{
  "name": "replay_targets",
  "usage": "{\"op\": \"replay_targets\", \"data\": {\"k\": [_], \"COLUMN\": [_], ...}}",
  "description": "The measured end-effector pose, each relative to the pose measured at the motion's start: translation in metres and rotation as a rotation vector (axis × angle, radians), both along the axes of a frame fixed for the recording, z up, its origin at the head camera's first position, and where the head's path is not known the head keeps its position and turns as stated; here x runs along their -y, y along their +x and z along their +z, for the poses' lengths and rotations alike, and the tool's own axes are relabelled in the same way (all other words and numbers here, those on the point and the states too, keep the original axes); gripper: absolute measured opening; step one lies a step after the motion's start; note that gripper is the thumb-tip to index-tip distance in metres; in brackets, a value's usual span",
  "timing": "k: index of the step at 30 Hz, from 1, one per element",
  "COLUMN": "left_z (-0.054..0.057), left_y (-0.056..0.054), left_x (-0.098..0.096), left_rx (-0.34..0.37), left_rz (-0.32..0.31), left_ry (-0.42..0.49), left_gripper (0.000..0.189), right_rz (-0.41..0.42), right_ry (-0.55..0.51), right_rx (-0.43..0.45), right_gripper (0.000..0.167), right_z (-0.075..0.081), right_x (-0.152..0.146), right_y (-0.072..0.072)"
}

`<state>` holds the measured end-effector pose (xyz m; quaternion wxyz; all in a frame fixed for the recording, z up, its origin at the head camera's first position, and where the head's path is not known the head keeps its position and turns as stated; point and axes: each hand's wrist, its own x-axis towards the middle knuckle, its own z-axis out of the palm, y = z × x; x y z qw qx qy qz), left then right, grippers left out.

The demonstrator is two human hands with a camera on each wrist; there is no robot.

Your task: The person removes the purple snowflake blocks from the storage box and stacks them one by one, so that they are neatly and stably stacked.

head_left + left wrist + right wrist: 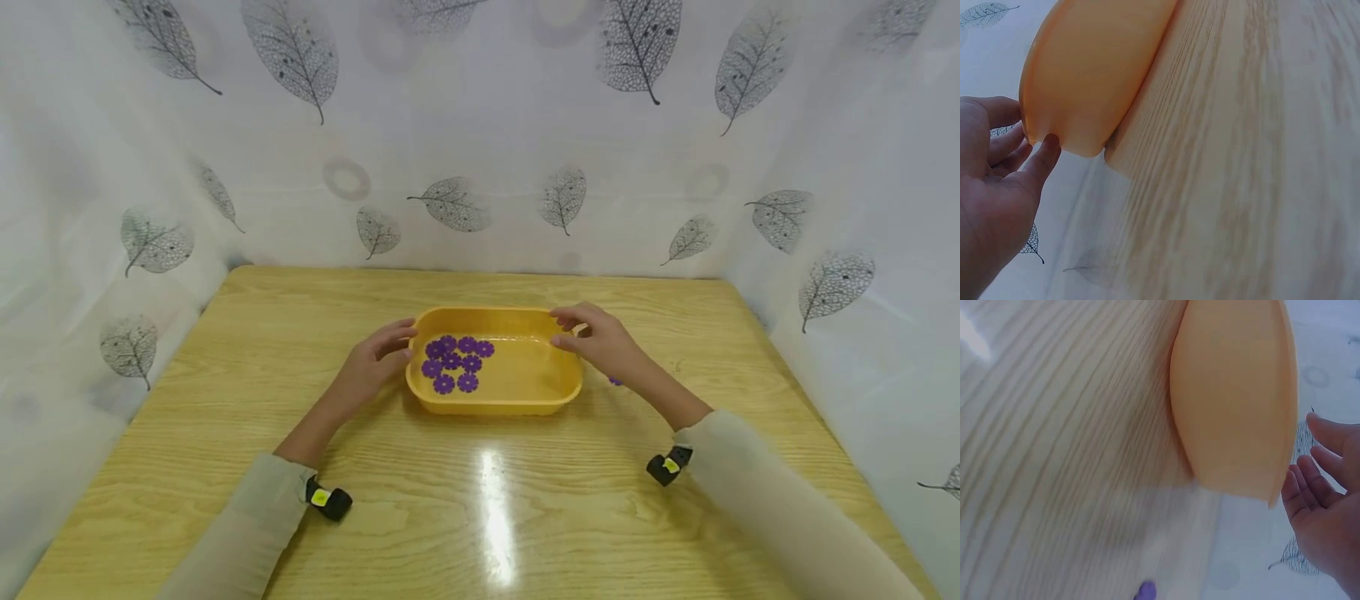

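A yellow plastic tub [525, 379] with rounded corners sits on the table, and several purple notched discs [468, 382] lie in its left half. At its left end is my left hand [367, 367], fingertips and thumb right at the rim. In the left wrist view the left thumb [1044, 159] overlaps the tub's end wall. My right hand [600, 337] is at the opposite end, with loosely bent fingers and the thumb over the rim. The right wrist view has the right fingers [1310, 487] beside the tub's edge [1285, 425].
Another purple disc [616, 381] lies on the table right of the tub, partly hidden by the right forearm. The wooden table [420, 492] is bounded at the back and sides by a white leaf-print curtain [480, 125]. Each wrist wears a small black camera [330, 502].
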<state>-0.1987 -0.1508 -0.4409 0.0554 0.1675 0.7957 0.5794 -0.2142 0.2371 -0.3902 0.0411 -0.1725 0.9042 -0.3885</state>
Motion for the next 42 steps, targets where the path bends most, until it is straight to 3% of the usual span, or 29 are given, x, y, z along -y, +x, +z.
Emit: {"op": "replay_targets", "data": {"k": [5,14,19,27,34,42], "left_z": [0.0,0.0,-0.001,0.0,-0.001,-0.001], "left_y": [-0.001,-0.001,-0.001,0.0,0.001,0.001], "left_x": [-0.002,-0.002,-0.001,-0.001,0.001,0.0], "left_rx": [0.007,0.014,0.023,0.027,0.025,0.015], "left_rz": [0.0,0.001,-0.001,0.003,0.002,-0.001], "left_ry": [0.007,0.001,0.013,0.01,0.018,0.032], "left_gripper": [0.04,0.041,0.041,0.041,0.041,0.04], "right_rz": [0.051,0.135,0.179,0.184,0.218,0.221], "right_ry": [-0.022,0.055,0.073,0.112,0.234,0.331], "right_rx": [0.005,-0.023,0.026,0.086,0.037,-0.034], "right_gripper": [0.046,0.045,0.045,0.052,0.052,0.032], "right_z": [-0.004,-0.016,-0.027,-0.037,-0.044,-0.046], "right_x": [0.03,0.063,0.08,0.09,0.097,0.1], "right_y": [-0.008,-0.019,-0.025,-0.028,-0.034,-0.034]}}
